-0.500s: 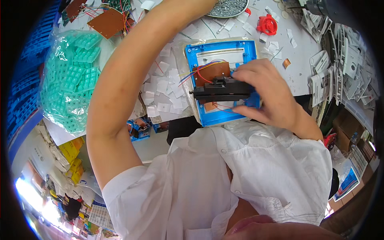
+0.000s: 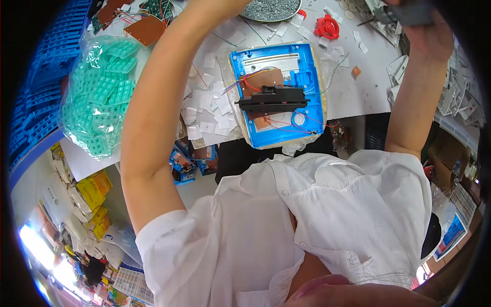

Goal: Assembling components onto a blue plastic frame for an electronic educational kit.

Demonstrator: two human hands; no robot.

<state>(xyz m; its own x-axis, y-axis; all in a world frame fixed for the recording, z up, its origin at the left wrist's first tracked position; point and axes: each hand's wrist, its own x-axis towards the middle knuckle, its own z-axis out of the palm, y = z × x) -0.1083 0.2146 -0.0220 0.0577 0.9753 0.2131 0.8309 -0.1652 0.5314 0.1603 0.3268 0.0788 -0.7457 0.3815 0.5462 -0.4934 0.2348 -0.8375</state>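
While our right hand (image 2: 429,41) was on the black plastic mechanism (image 2: 273,101) half a second ago, it has now let go and gone up to the electric screwdriver (image 2: 411,15), well off to the upper right of the blue plastic case (image 2: 271,139). We think this means the work has gone from bare fingers to a tool. The black mechanism lies across the middle of the blue case by itself, with red wires (image 2: 286,124) looping out below it.

Our right hand looks curled shut around the screwdriver, though the top edge cuts off some of the fingers. The thin bit (image 2: 366,22) points left and is well apart from the blue case, not touching it. Our left forearm (image 2: 169,92) runs up past the left side of the case and off the top (its hand is out of sight), so we can't tell how open that grip is or what it has. Just above the case is a round metal dish (image 2: 270,21) full of little silver screws (image 2: 273,7).
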